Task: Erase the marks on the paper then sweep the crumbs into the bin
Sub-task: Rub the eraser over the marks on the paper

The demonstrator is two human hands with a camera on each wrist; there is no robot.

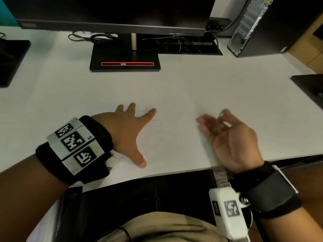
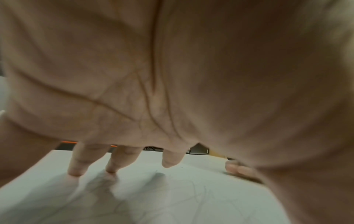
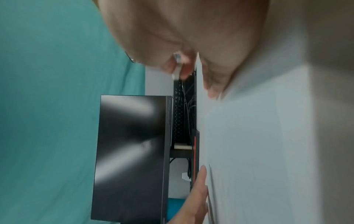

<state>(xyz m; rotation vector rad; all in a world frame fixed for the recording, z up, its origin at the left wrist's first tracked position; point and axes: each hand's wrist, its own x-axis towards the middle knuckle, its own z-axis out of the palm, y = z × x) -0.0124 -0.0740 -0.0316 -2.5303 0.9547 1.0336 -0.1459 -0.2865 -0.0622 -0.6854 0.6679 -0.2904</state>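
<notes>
White and nearly blending into the pale bench (image 1: 227, 81), the thin sheet of paper (image 1: 174, 137) lies flat near the front edge before us, with only faint grey pencil traces on it, clearest in the left wrist view. Our left hand (image 1: 127, 131) presses it down with fingers (image 2: 76, 165) spread and straight, thumb out wide. Our right hand (image 1: 227, 137), blurred, stands on its edge on the sheet, thumb and forefinger pinching a small whitish eraser (image 3: 177, 66), its other fingers loosely extended.
</notes>
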